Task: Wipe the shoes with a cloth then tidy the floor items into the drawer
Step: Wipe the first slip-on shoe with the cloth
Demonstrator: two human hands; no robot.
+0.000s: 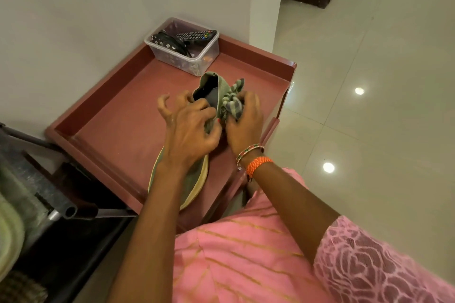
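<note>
Two hands meet over a reddish-brown drawer [248, 59] that stands pulled open beside a pale wall, and between them they hold a green shoe [216, 86] tipped up on its side, its dark opening turned toward the camera. The left hand [189, 128] grips the near side of the shoe, with some fingers curled against the edge of the opening and the outer fingers bent loose in the air. The right hand [245, 122] is closed around a bunched checked cloth [232, 102], grey and green, and presses it against the shoe's outer side; a tuft of the cloth sticks up above the fingers. Beaded bracelets and an orange thread band [258, 163] sit on the right wrist. A second green shoe [194, 187] with a cream sole lies flat on the drawer's floor at its near edge, partly hidden under the left forearm. At the drawer's far corner stands a clear plastic box [183, 56] holding a black remote control [197, 35] and some dark bangles [167, 40]. To the left is a dark metal frame [37, 179], and shiny pale floor tiles [369, 81] spread out on the right. The person wears a pink garment [246, 261] with gold stripes.
</note>
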